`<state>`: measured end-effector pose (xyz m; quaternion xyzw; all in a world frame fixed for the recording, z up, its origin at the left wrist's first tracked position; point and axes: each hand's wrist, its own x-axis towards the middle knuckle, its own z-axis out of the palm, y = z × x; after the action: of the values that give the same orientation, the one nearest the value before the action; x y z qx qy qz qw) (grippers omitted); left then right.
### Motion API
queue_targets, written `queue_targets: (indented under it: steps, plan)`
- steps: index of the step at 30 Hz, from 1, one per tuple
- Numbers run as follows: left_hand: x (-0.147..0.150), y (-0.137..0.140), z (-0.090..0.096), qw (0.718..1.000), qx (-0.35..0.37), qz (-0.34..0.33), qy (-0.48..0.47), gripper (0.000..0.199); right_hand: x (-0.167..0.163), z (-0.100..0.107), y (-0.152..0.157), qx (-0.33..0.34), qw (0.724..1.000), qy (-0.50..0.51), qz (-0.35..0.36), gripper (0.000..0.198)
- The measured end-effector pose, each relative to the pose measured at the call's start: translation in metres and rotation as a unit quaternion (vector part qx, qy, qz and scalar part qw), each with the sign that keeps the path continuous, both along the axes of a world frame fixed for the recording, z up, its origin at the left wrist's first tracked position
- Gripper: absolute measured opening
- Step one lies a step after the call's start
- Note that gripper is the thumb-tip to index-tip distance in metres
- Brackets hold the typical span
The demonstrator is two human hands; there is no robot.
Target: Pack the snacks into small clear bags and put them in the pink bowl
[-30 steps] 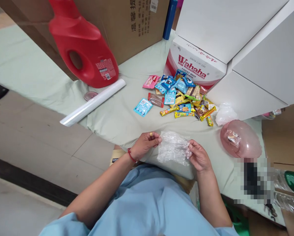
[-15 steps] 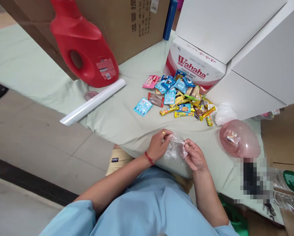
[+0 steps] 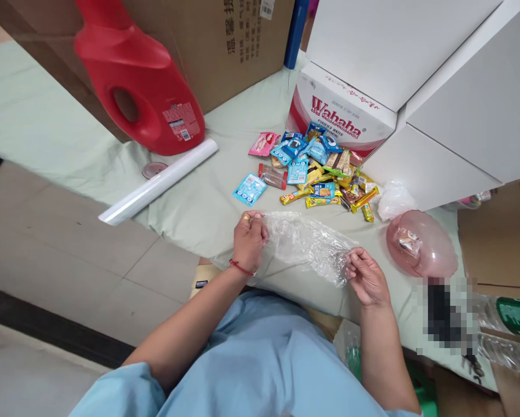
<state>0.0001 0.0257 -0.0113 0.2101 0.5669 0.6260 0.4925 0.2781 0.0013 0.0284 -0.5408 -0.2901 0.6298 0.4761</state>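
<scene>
A crinkled sheet of clear plastic film (image 3: 305, 240) is stretched between my two hands, low over the cloth-covered surface. It could be a thin bag; I cannot tell. My left hand (image 3: 250, 237), with a ring and a red wrist string, pinches its left end. At the lower right end, my right hand (image 3: 367, 275) grips the film between thumb and fingers. Beyond the film lies a pile of small wrapped snacks (image 3: 314, 174) in blue, yellow and brown packets. A light blue packet (image 3: 250, 189) lies at the pile's left, nearest my left hand.
A pink translucent bowl (image 3: 422, 243) with a packet in it stands right of my right hand, beside a crumpled white plastic bag (image 3: 396, 200). Behind the pile is a Wahaha box (image 3: 342, 110). Leftward are a white roll (image 3: 159, 182) and a red detergent jug (image 3: 142, 87). Plastic bottles (image 3: 509, 315) lie far right.
My hands have moved apart, the left one leftward and up, the right one rightward. The bunched film between them is now spread out wide.
</scene>
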Motion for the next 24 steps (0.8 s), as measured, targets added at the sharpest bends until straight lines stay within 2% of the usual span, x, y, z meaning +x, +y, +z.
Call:
queue_targets:
  steps: [4, 6, 7, 9, 10, 12, 14, 15, 16, 18, 19, 21, 24]
  plan:
    - [-0.023, 0.005, -0.002, 0.998, -0.021, -0.053, 0.034, 0.035, 0.027, -0.007, 0.002, 0.0, 0.997, -0.073, 0.006, 0.037]
    - [-0.028, 0.005, -0.004, 0.997, -0.025, -0.06, 0.05, 0.037, 0.04, -0.01, 0.003, 0.01, 0.988, -0.155, -0.013, 0.042]
    - [-0.029, 0.004, -0.006, 0.996, -0.028, -0.059, 0.056, 0.037, 0.044, -0.01, 0.003, 0.026, 0.976, -0.214, -0.039, 0.044]
    - [-0.027, 0.003, -0.008, 0.996, -0.035, -0.056, 0.067, 0.036, 0.042, -0.006, 0.0, 0.084, 0.928, -0.349, -0.101, 0.042]
    - [-0.024, 0.003, -0.009, 0.995, -0.039, -0.054, 0.074, 0.036, 0.034, -0.002, -0.004, 0.122, 0.898, -0.405, -0.119, 0.038]
    - [-0.015, 0.001, -0.009, 0.994, -0.041, -0.051, 0.089, 0.034, 0.006, 0.007, -0.016, 0.203, 0.857, -0.465, -0.09, 0.028]
    - [-0.004, -0.001, -0.007, 0.993, -0.04, -0.051, 0.099, 0.033, -0.036, 0.01, -0.027, 0.279, 0.84, -0.465, 0.017, 0.021]
    - [0.001, -0.002, -0.006, 0.993, -0.039, -0.053, 0.102, 0.032, -0.057, 0.009, -0.03, 0.317, 0.826, -0.461, 0.074, 0.023]
    - [0.006, -0.004, -0.004, 0.992, -0.038, -0.057, 0.105, 0.033, -0.077, 0.006, -0.031, 0.349, 0.805, -0.465, 0.116, 0.032]
    - [0.009, -0.007, 0.001, 0.99, -0.031, -0.072, 0.121, 0.034, -0.105, -0.002, -0.028, 0.384, 0.783, -0.468, 0.143, 0.028]
    - [0.007, -0.009, 0.003, 0.987, -0.024, -0.085, 0.137, 0.035, -0.111, -0.005, -0.024, 0.388, 0.782, -0.467, 0.138, 0.021]
    - [-0.005, -0.011, 0.008, 0.976, -0.002, -0.126, 0.178, 0.037, -0.11, -0.006, -0.012, 0.373, 0.808, -0.439, 0.124, 0.013]
    - [-0.035, -0.007, 0.016, 0.948, 0.04, -0.218, 0.228, 0.039, -0.087, 0.003, 0.007, 0.284, 0.898, -0.307, 0.134, 0.018]
